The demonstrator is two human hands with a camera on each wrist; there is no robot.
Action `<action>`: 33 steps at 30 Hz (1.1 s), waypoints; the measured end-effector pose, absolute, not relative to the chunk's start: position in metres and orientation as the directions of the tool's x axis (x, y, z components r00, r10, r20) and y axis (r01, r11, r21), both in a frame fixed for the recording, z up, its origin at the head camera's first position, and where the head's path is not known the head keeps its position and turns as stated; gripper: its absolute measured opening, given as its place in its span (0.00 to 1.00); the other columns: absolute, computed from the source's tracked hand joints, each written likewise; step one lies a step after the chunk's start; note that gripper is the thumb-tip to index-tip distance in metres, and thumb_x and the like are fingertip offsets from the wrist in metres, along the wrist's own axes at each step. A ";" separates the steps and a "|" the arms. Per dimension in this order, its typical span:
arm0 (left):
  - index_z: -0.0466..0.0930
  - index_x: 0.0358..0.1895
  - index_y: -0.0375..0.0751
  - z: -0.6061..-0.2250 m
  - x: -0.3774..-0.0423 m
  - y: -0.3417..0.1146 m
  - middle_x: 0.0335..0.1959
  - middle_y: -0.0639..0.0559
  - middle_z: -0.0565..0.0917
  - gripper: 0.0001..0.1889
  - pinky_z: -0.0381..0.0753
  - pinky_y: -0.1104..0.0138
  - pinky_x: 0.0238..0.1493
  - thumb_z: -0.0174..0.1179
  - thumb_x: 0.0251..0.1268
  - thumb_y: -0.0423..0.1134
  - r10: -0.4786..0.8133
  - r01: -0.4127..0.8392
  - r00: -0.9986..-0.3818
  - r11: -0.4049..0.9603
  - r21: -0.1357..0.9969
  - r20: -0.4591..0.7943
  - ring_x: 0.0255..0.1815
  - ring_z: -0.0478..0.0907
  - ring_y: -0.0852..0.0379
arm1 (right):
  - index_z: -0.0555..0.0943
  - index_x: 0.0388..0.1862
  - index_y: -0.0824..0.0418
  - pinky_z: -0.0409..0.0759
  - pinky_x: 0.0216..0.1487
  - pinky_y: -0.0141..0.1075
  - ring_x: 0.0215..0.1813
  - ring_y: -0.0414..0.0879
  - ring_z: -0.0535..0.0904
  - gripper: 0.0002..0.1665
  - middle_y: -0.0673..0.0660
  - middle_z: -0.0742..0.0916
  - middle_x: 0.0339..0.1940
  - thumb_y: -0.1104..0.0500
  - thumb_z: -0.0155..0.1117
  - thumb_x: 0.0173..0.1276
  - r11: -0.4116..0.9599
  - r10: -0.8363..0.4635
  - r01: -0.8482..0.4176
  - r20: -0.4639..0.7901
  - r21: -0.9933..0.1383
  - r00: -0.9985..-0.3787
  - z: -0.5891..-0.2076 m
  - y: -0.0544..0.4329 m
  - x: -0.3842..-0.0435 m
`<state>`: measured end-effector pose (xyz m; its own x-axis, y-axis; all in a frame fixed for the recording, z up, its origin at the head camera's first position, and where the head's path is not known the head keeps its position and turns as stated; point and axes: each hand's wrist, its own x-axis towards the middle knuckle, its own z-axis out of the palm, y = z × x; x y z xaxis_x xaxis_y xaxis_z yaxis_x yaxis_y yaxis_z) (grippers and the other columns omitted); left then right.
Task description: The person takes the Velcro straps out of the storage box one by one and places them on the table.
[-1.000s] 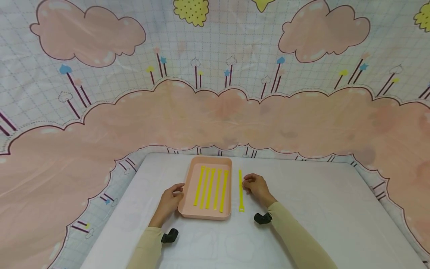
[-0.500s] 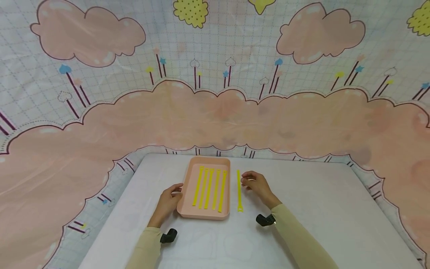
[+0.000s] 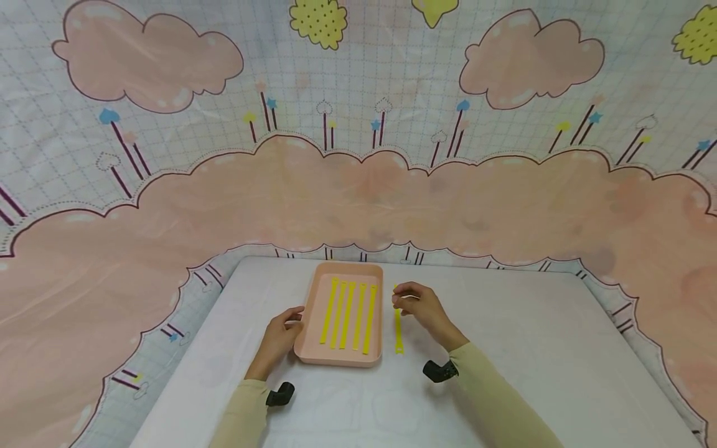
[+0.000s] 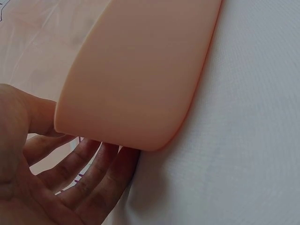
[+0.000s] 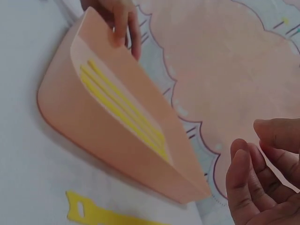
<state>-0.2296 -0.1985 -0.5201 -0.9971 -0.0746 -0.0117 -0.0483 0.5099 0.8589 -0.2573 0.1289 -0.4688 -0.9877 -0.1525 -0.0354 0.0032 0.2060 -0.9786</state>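
Observation:
A shallow pink tray [image 3: 338, 360] lies on the white table, with several flat yellow hook-and-loop cable ties [image 3: 348, 316] side by side in it. My left hand [image 3: 280, 341] grips the tray's left edge; in the left wrist view its thumb is at the rim and the fingers lie against the outer wall. Right of the tray lies another yellow cable tie [image 3: 399, 339], its slotted end [image 5: 77, 208] toward me. Over the far part of that tie hovers my right hand [image 3: 424, 309], hiding some of it. Between its thumb and bent fingers [image 5: 240, 171] is an unfilled gap.
The white tabletop [image 3: 521, 348] extends to the right and in front of the tray. Behind it hangs a patterned cloth [image 3: 358, 199] with pink clouds. Each wrist carries a black camera, one at the left cuff [image 3: 281, 394] and one at the right [image 3: 440, 371].
My right hand has moved slightly left and away from me, from beside the loose cable tie to over its far part. My left hand stays at the tray.

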 end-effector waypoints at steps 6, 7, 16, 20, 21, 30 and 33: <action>0.75 0.65 0.39 -0.518 -0.229 -0.198 0.54 0.37 0.81 0.22 0.81 0.60 0.47 0.54 0.67 0.31 -0.077 -0.051 -0.997 0.510 0.858 -0.014 0.52 0.81 0.42 | 0.77 0.53 0.71 0.80 0.42 0.34 0.39 0.43 0.83 0.18 0.61 0.85 0.47 0.65 0.63 0.66 0.197 -0.184 -0.021 -0.016 -0.980 -0.983 -0.459 0.120 -0.252; 0.75 0.65 0.38 -0.518 -0.229 -0.198 0.53 0.37 0.81 0.22 0.81 0.60 0.46 0.54 0.67 0.31 -0.074 -0.043 -0.997 0.512 0.858 -0.006 0.52 0.81 0.42 | 0.78 0.53 0.71 0.80 0.41 0.33 0.39 0.43 0.83 0.17 0.62 0.85 0.46 0.65 0.63 0.66 0.191 -0.187 -0.028 -0.008 -0.981 -0.982 -0.458 0.118 -0.251; 0.75 0.64 0.36 -0.515 -0.227 -0.196 0.53 0.35 0.81 0.22 0.81 0.60 0.46 0.54 0.66 0.30 -0.076 -0.036 -0.997 0.518 0.855 0.004 0.51 0.81 0.41 | 0.80 0.50 0.68 0.80 0.39 0.33 0.39 0.43 0.83 0.14 0.63 0.85 0.46 0.66 0.64 0.65 0.196 -0.200 -0.060 0.020 -0.979 -0.980 -0.453 0.104 -0.243; 0.74 0.65 0.37 -0.515 -0.225 -0.196 0.54 0.36 0.81 0.22 0.81 0.58 0.47 0.54 0.67 0.31 -0.083 -0.052 -0.996 0.525 0.849 -0.009 0.52 0.81 0.41 | 0.79 0.50 0.68 0.79 0.39 0.33 0.39 0.42 0.83 0.14 0.65 0.85 0.49 0.66 0.64 0.65 0.171 -0.219 -0.069 0.030 -0.983 -0.975 -0.452 0.098 -0.241; 0.74 0.65 0.38 -0.515 -0.225 -0.196 0.54 0.36 0.81 0.22 0.81 0.58 0.48 0.53 0.67 0.31 -0.084 -0.055 -0.996 0.527 0.848 -0.012 0.52 0.81 0.41 | 0.79 0.50 0.68 0.79 0.39 0.33 0.39 0.42 0.83 0.14 0.65 0.84 0.49 0.66 0.64 0.65 0.166 -0.221 -0.069 0.031 -0.984 -0.975 -0.452 0.096 -0.240; 0.74 0.65 0.38 -0.516 -0.225 -0.196 0.54 0.36 0.80 0.23 0.81 0.57 0.48 0.53 0.66 0.30 -0.086 -0.054 -0.996 0.527 0.848 -0.009 0.52 0.81 0.41 | 0.79 0.51 0.68 0.80 0.41 0.39 0.38 0.42 0.82 0.15 0.64 0.85 0.46 0.66 0.64 0.66 0.135 -0.268 -0.105 0.066 -0.985 -0.961 -0.451 0.083 -0.239; 0.74 0.65 0.38 -0.517 -0.226 -0.195 0.55 0.36 0.80 0.23 0.81 0.56 0.49 0.53 0.67 0.30 -0.086 -0.058 -0.996 0.527 0.848 -0.015 0.53 0.80 0.41 | 0.78 0.51 0.68 0.80 0.40 0.38 0.38 0.43 0.82 0.15 0.62 0.85 0.46 0.67 0.64 0.65 0.130 -0.269 -0.102 0.064 -0.986 -0.961 -0.450 0.080 -0.240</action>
<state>-0.2264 -0.1949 -0.5168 -0.9962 -0.0857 -0.0148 -0.0579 0.5272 0.8478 -0.2398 0.0795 -0.4496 -0.9610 -0.2690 0.0641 -0.1021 0.1300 -0.9862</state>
